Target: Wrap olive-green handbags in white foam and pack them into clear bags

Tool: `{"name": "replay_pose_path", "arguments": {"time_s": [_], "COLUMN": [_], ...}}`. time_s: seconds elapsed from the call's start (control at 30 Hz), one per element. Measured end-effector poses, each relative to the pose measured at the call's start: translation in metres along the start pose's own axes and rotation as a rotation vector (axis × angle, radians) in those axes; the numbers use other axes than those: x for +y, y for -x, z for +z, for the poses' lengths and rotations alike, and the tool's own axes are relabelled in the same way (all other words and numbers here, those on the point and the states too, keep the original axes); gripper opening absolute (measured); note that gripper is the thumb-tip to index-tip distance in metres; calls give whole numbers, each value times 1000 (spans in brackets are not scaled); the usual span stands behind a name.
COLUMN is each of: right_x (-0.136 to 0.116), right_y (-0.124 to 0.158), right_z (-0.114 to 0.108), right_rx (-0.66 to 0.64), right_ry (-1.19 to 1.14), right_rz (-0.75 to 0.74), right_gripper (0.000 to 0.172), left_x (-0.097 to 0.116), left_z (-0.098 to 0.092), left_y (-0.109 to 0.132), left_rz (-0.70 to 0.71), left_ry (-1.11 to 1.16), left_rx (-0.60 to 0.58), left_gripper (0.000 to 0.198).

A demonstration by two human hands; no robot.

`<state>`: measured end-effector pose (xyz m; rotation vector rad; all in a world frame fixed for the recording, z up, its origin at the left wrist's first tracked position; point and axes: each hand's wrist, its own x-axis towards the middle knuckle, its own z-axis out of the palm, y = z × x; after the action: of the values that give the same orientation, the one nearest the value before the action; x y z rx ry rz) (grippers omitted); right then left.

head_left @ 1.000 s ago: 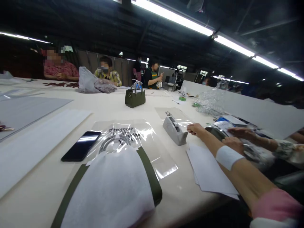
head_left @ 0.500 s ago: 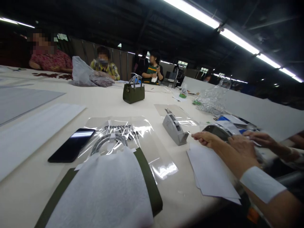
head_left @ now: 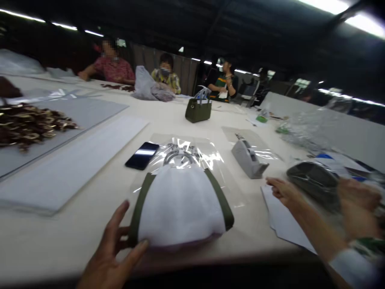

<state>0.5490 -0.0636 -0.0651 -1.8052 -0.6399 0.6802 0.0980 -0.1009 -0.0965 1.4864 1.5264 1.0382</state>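
A dark green handbag (head_left: 217, 192) lies on the table before me, its face covered by white wrapping paper (head_left: 180, 208) and its grey handles (head_left: 179, 157) pointing away. My left hand (head_left: 112, 245) is at the bag's near left corner, thumb over the lower edge, other fingers against the side, index finger lifted. Under the handles spreads a clear printed plastic bag (head_left: 227, 176). My right hand (head_left: 284, 190), white cuff on the forearm, pinches what looks like a bit of tape, blurred, just below the tip of a grey tape dispenser (head_left: 248, 160).
White paper sheets (head_left: 288, 224) lie beneath my right forearm. A co-worker's hand (head_left: 357, 200) works beside a plastic-wrapped dark bag (head_left: 313, 178). A phone (head_left: 142, 155) is left of the plastic; a small green handbag (head_left: 198, 110) stands farther back. Brown pieces with gold metal (head_left: 30, 124) are piled left.
My view has swung left and risen. My left hand has come into view at the handbag's corner. My right hand is now slightly below the dispenser's tip.
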Motion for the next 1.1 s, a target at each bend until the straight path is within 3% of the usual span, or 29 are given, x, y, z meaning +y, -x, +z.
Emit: {"name": "replay_pose_path", "arguments": {"time_s": [0.13,0.27,0.37,0.5,0.8,1.1], "right_x": [-28,-49,-41,-18,-13,-14], "right_y": [93,204,253,268,273,275], "right_z": [26,76,118,149,156,163], "right_rx": [-297,-683,-906,-891,-765,-741], "right_ry": [-190,-250,-266,-289,-229,-165], "right_rz": [48,227,311,326,289,264], "right_gripper": [19,31,33,31,38,38], "left_x": [9,6,-1,-11,-18,-14], "left_z": [-6,-9,-9,-8,-4,-8], "left_y": [1,1,3,2,0,-3], "left_rz": [-84,11,138,309,610,674], "left_ry": [61,54,40,9,-17,-106], "left_rx": [-135,-168,-160,-151,-115,-195], "left_gripper": [79,81,78,68,45,35]}}
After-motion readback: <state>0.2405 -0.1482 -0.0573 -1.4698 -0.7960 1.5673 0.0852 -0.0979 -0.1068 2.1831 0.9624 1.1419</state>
